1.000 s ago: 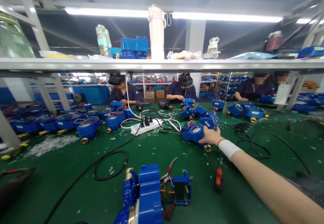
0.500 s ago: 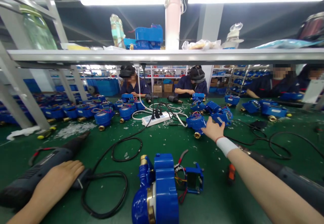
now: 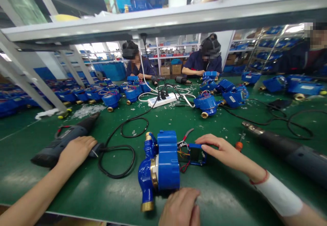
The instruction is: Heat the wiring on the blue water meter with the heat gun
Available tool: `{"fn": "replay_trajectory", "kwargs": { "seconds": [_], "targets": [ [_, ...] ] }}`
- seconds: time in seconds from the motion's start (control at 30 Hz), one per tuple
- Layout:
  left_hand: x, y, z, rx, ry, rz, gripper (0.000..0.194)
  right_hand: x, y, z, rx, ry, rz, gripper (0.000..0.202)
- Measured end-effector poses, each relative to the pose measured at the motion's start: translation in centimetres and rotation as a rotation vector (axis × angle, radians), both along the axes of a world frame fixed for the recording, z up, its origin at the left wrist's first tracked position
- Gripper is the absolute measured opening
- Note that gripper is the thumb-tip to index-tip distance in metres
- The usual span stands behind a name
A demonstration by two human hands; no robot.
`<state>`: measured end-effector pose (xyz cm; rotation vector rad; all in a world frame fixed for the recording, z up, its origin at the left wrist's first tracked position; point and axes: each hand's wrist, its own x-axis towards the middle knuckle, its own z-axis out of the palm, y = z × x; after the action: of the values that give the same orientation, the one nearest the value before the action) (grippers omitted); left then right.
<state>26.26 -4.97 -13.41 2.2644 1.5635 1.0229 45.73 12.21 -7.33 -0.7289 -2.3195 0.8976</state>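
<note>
A blue water meter with brass ends lies on the green bench right in front of me. Red and yellow wires join it to a small open blue module on its right. My right hand, with a white wristband, reaches in from the right, its fingers spread over the module and touching its top. My left hand is closed over the rear of a dark heat gun, where its black cord leaves. A third hand shows at the bottom edge below the meter; I cannot tell whose it is.
A second heat gun lies at the right, with an orange-handled screwdriver beside my right hand. A white power strip, black cords and many blue meters fill the bench further back. People sit working on the far side under a metal shelf.
My right hand has drawn back from the far blue meter to the small module near me. My left hand has stayed on the heat gun. The view has tilted down.
</note>
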Motion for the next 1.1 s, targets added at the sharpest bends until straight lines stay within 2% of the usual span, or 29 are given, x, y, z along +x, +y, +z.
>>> {"fn": "replay_trajectory", "kwargs": {
  "seconds": [0.13, 0.27, 0.37, 0.5, 0.63, 0.77, 0.87, 1.1],
  "targets": [
    [0.8, -0.8, -0.3, -0.166, 0.019, 0.087, 0.05, 0.2, 0.5, -0.2, -0.012, 0.009, 0.077, 0.033],
    [2.3, -1.5, 0.3, -0.232, -0.14, 0.255, 0.053, 0.0, -0.2, -0.3, -0.05, 0.036, -0.026, 0.031],
    [2.4, -1.7, 1.3, -0.269, -0.249, 0.362, 0.048, -0.5, -1.2, -0.5, -0.224, 0.063, -0.096, 0.04],
    [1.0, -2.2, 2.6, -0.32, -0.314, 0.422, 0.046, -1.6, -3.0, -1.2, -0.571, 0.158, -0.089, 0.052],
    [0.6, -2.5, 2.8, -0.257, -0.373, 0.478, 0.05, -2.7, -4.6, -1.8, -0.832, 0.286, -0.063, 0.054],
    [1.7, -2.1, 2.6, -0.32, -0.429, 0.527, 0.061, -3.0, -5.6, -1.9, -0.96, 0.368, -0.029, 0.055],
    [2.5, -1.5, 2.6, -0.385, -0.564, 0.565, 0.063, -3.0, -6.0, -1.7, -1.012, 0.405, -0.019, 0.053],
    [3.8, -0.6, 2.5, -0.307, -0.818, 0.724, 0.061, -3.2, -6.6, -0.5, -1.191, 0.491, -0.017, 0.039]
  ]
}}
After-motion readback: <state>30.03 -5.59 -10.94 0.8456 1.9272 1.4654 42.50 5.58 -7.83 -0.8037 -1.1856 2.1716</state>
